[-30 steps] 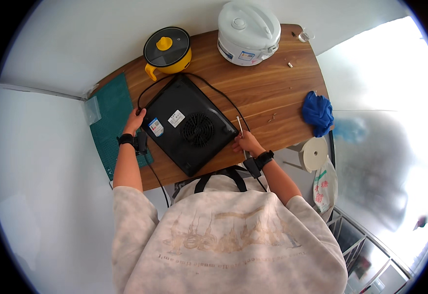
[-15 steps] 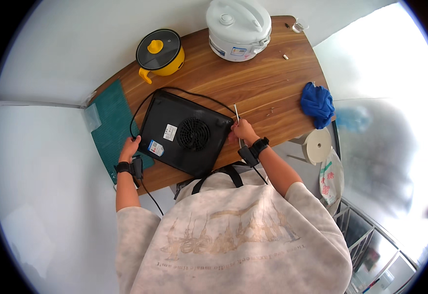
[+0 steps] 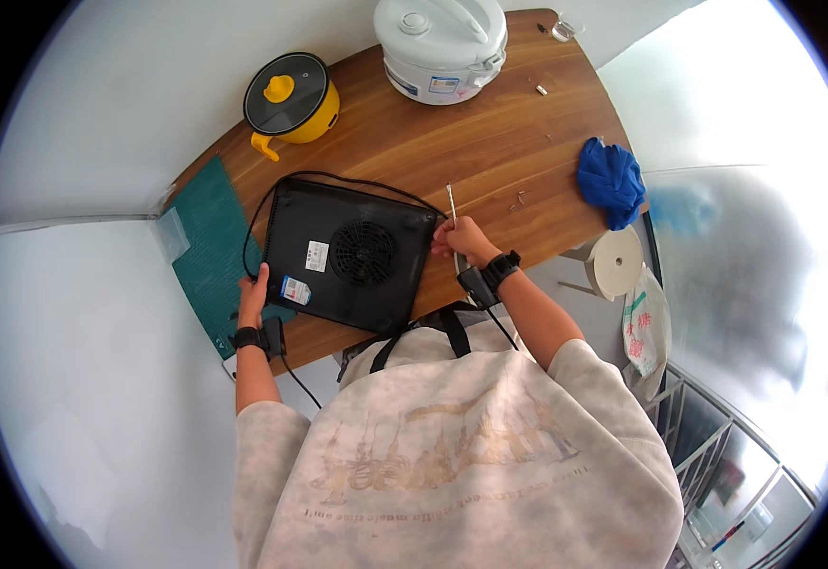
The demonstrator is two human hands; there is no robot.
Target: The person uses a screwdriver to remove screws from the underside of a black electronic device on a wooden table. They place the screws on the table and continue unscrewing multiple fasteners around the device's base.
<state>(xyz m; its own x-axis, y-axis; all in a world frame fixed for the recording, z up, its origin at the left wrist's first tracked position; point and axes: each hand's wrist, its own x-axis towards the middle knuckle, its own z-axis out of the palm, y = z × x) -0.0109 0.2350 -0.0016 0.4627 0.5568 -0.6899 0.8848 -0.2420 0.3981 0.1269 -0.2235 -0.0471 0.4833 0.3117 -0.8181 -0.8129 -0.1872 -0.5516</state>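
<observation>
A black induction cooker [image 3: 338,299] lies upside down near the table's front edge, its round fan grille [image 3: 363,253] and two stickers facing up. My left hand [image 3: 254,294] is closed on its left edge, thumb on top and the other fingers partly hidden. At the far right corner, my right hand [image 3: 466,239] is closed round what looks like a screwdriver [image 3: 451,201]. Its thin metal shaft points away from me, and a pale handle end shows below the hand. The black power cord [image 3: 338,174] loops round the cooker's far and left sides.
Behind the cooker stand a yellow pot [image 3: 314,121] with a dark lid and a white rice cooker [image 3: 442,66]. A green mat [image 3: 207,251] lies at left. To the right are a blue cloth [image 3: 611,185], tiny loose bits, a glass [image 3: 565,30] and a round stool [image 3: 615,263].
The whole view has shifted and turned slightly. The cooker appears a little straighter, with both hands keeping to its edge and corner. My right hand still holds the screwdriver.
</observation>
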